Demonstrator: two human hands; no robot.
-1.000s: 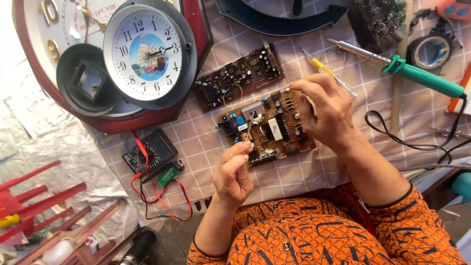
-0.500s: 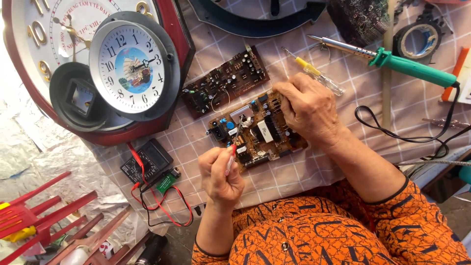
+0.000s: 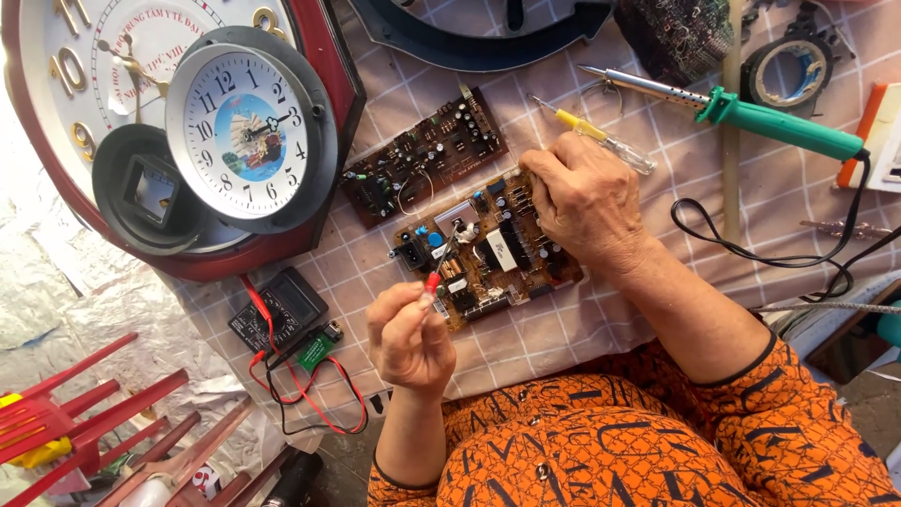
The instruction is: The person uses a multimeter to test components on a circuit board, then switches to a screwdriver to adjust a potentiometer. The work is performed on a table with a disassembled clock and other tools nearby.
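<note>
My left hand (image 3: 409,336) pinches a thin red-tipped probe (image 3: 436,272), whose point rests on the brown circuit board (image 3: 474,252) in the middle of the checked cloth. My right hand (image 3: 584,202) lies over the board's right end and holds it down. A second, darker circuit board (image 3: 424,155) lies just beyond it, untouched. A small black multimeter (image 3: 279,310) with red and black leads sits to the left of my left hand.
A big red-framed wall clock (image 3: 56,113) with a smaller round clock (image 3: 246,131) on it fills the upper left. A green-handled soldering iron (image 3: 751,111), a yellow screwdriver (image 3: 589,131), a tape roll (image 3: 786,64) and black cable (image 3: 751,246) lie at right. Red plastic rack (image 3: 84,413) at lower left.
The view has shifted, so everything sits lower and further left. My left hand has drawn back a little from the board's edge and now holds the red probe upright against it.
</note>
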